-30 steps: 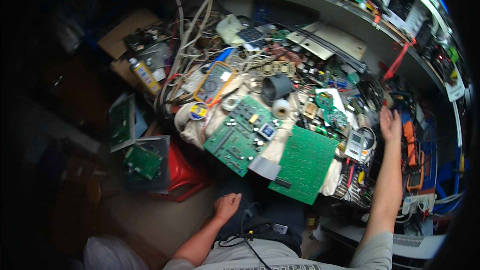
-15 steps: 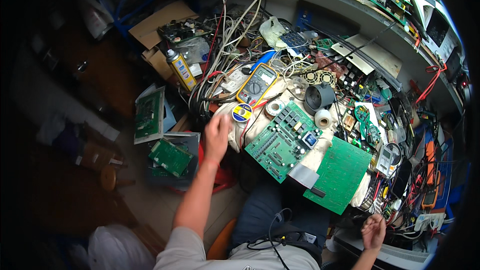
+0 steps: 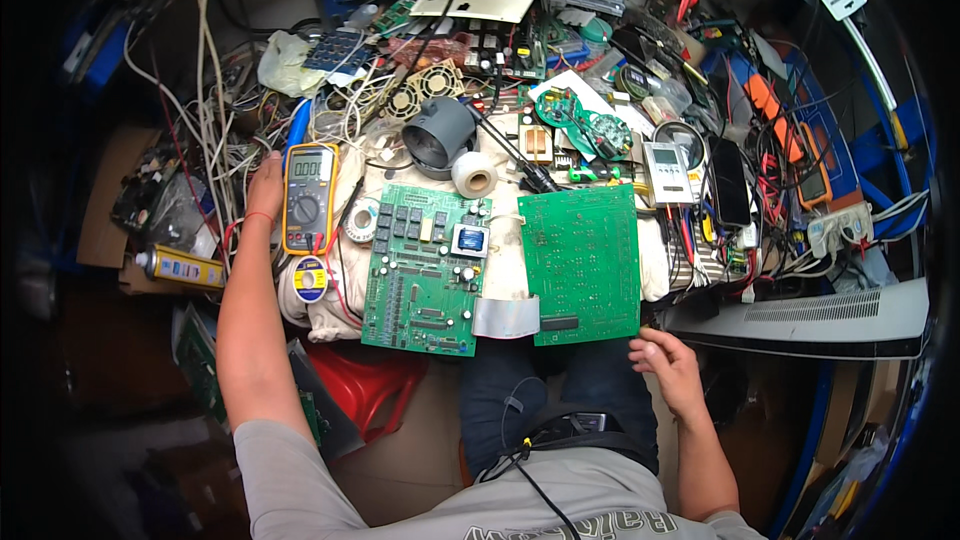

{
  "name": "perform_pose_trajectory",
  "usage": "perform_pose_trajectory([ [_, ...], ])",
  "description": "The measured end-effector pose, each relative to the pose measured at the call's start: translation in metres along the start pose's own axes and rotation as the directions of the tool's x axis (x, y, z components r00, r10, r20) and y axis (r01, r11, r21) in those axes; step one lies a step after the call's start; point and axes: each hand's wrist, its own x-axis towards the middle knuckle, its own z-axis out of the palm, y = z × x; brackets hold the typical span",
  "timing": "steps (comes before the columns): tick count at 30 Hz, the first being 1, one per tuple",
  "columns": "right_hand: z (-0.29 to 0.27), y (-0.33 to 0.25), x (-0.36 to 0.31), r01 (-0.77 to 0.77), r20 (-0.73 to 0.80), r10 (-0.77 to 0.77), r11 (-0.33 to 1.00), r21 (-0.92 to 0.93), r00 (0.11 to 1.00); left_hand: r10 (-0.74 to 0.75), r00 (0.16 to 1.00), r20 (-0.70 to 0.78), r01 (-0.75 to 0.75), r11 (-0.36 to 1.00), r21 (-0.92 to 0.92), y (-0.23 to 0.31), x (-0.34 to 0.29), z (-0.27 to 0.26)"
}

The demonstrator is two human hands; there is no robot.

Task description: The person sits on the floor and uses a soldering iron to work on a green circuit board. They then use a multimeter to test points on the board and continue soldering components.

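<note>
My left hand (image 3: pixel 265 187) reaches along the left side of a yellow digital multimeter (image 3: pixel 309 198), its fingers stretched out. Whether it touches the meter's edge I cannot tell. Close to the lower right corner of a large green circuit board (image 3: pixel 582 265), my right hand (image 3: pixel 668 370) hovers with loosely bent fingers and nothing visible in them. A grey ribbon cable (image 3: pixel 506 318) joins that board to a second green board (image 3: pixel 424 270), which carries relays, chips and a blue transformer. Below the multimeter lies a solder spool (image 3: pixel 309 280), with red test leads beside it.
A grey round holder (image 3: pixel 438 133) and a white tape roll (image 3: pixel 474 176) stand behind the boards. Tangled cables (image 3: pixel 205 90) crowd the left, near a yellow spray can (image 3: pixel 180 268). Farther right are a white handheld meter (image 3: pixel 667 174) and a grey panel (image 3: pixel 800 315). A red stool (image 3: pixel 365 395) is below.
The view has swung to the right and straightened over the bench. My left hand has moved from beside the solder spool up to the multimeter; my right hand has come nearer the board's corner.
</note>
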Motion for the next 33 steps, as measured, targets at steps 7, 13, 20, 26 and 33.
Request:
perform_pose_trajectory([
  [7,0.034,-0.007,0.008,0.107,-0.182,-0.125,0.989,-0.105,0.975,0.035,0.999,0.027,-0.036,0.999,0.031,0.007,-0.015,-0.003],
  [13,0.035,0.004,0.017,0.028,-0.171,-0.018,0.998,0.057,0.985,0.059,0.998,-0.001,-0.059,0.998,0.000,0.013,-0.019,-0.003],
  [20,0.062,-0.029,-0.023,0.439,-0.187,-0.508,0.842,-0.312,0.841,0.113,0.993,-0.016,-0.112,0.993,0.043,-0.001,-0.014,0.002],
  [26,0.105,-0.073,-0.019,0.805,0.181,-0.868,0.325,-0.497,0.462,0.176,0.984,-0.004,-0.176,0.983,-0.045,-0.007,-0.019,0.003],
  [33,0.137,-0.091,-0.007,0.900,0.336,-0.880,0.194,-0.391,0.335,0.102,0.994,-0.050,-0.103,0.995,-0.008,-0.021,-0.017,0.006],
])
